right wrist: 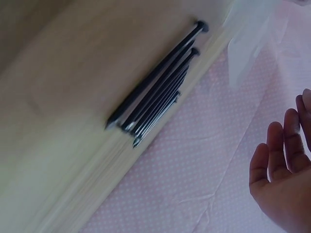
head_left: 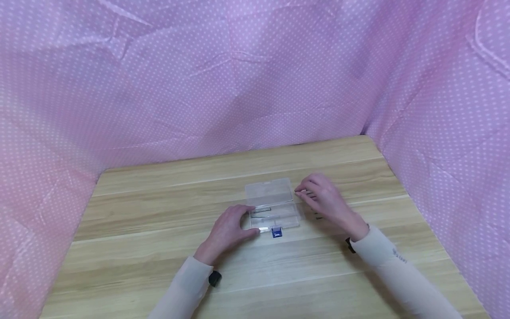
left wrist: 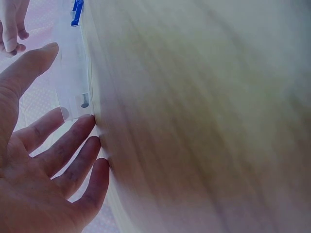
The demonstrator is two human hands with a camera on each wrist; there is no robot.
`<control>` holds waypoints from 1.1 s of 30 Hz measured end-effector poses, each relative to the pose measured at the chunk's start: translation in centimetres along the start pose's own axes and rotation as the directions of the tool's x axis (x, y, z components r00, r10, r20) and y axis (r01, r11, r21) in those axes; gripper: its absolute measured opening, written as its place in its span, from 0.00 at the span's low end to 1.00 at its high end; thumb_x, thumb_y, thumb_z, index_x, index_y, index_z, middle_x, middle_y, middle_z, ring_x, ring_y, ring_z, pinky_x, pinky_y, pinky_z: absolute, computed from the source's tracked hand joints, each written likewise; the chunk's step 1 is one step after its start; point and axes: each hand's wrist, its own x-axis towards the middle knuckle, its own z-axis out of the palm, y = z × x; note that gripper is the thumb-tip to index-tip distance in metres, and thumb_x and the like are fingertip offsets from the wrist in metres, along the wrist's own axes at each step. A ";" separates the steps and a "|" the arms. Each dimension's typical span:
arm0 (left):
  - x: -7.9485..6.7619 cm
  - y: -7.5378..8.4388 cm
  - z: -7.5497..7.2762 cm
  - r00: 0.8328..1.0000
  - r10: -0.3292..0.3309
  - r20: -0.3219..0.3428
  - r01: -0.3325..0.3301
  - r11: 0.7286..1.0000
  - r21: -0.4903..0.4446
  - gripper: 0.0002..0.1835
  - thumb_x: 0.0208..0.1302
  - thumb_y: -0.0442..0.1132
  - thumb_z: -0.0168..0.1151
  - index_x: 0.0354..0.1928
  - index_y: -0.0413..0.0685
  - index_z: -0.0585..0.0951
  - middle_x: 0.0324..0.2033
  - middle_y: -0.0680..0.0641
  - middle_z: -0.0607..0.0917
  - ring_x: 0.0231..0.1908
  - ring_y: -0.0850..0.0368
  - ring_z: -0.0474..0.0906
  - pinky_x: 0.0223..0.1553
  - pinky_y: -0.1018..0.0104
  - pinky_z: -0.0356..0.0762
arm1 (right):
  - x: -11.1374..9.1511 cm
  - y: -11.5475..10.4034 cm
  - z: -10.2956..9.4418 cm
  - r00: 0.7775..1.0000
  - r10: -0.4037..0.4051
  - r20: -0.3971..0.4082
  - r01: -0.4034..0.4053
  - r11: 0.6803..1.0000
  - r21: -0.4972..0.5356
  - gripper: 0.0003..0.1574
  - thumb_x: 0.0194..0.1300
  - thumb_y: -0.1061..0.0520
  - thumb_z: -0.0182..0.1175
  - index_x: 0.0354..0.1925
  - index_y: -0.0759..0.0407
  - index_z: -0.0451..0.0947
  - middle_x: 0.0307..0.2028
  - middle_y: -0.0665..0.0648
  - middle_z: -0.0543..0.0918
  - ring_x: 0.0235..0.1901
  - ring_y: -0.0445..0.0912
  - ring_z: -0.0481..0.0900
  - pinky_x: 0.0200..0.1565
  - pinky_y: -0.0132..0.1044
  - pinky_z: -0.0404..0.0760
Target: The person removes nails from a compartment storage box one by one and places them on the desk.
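Note:
A clear plastic box (head_left: 285, 223) lies on the table with its lid (head_left: 268, 192) folded back. Two nails (head_left: 261, 210) rest inside. My left hand (head_left: 229, 228) spans the box's left end, its fingers fairly straight and touching there, the thumb by the front corner. My right hand (head_left: 324, 199) is just right of the lid. Its thumb and index finger pinch together at what looks like a nail's end, mostly hidden by the fingers. Beneath that hand lies a row of several dark nails (right wrist: 158, 75), side by side, heads toward the box.
A blue latch (head_left: 276, 232) sticks out at the box's front edge, beside a white one (head_left: 264, 229). The wooden table (head_left: 159, 212) extends around the box. Pink dotted cloth (head_left: 179, 88) hangs behind it and at both sides.

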 end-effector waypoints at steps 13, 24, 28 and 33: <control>0.1 0.1 -0.1 1.000 -0.018 0.012 0.018 1.000 -0.001 0.37 0.57 0.55 0.78 0.66 0.48 0.79 0.62 0.45 0.81 0.65 0.45 0.73 0.67 0.45 0.71 | 0.7 -2.2 1.5 0.989 0.002 0.150 0.003 1.000 -0.028 0.06 0.60 0.59 0.76 0.37 0.55 0.90 0.38 0.52 0.82 0.42 0.50 0.78 0.47 0.46 0.78; 0.1 0.1 -0.3 1.000 -0.008 0.007 0.008 1.000 -0.001 0.37 0.56 0.54 0.78 0.66 0.48 0.79 0.61 0.45 0.82 0.64 0.45 0.74 0.67 0.46 0.71 | 1.7 -2.6 2.3 0.944 0.026 0.330 -0.011 0.999 -0.045 0.05 0.62 0.57 0.75 0.38 0.52 0.91 0.36 0.48 0.79 0.41 0.46 0.74 0.45 0.42 0.74; 0.1 0.0 -0.2 1.000 -0.006 0.010 0.006 1.000 0.001 0.37 0.56 0.54 0.78 0.66 0.48 0.79 0.61 0.45 0.82 0.64 0.46 0.74 0.67 0.47 0.72 | 2.0 -2.7 2.6 0.925 0.035 0.378 -0.016 0.998 -0.053 0.04 0.63 0.55 0.74 0.39 0.50 0.91 0.36 0.47 0.78 0.40 0.45 0.73 0.45 0.41 0.74; 0.1 0.0 -0.3 1.000 -0.005 0.010 0.005 1.000 -0.003 0.37 0.56 0.54 0.78 0.66 0.48 0.79 0.61 0.45 0.82 0.64 0.46 0.74 0.67 0.47 0.72 | 2.4 -2.5 2.8 0.909 0.021 0.417 0.000 0.999 -0.050 0.04 0.64 0.54 0.74 0.39 0.48 0.91 0.35 0.44 0.76 0.39 0.43 0.69 0.44 0.39 0.71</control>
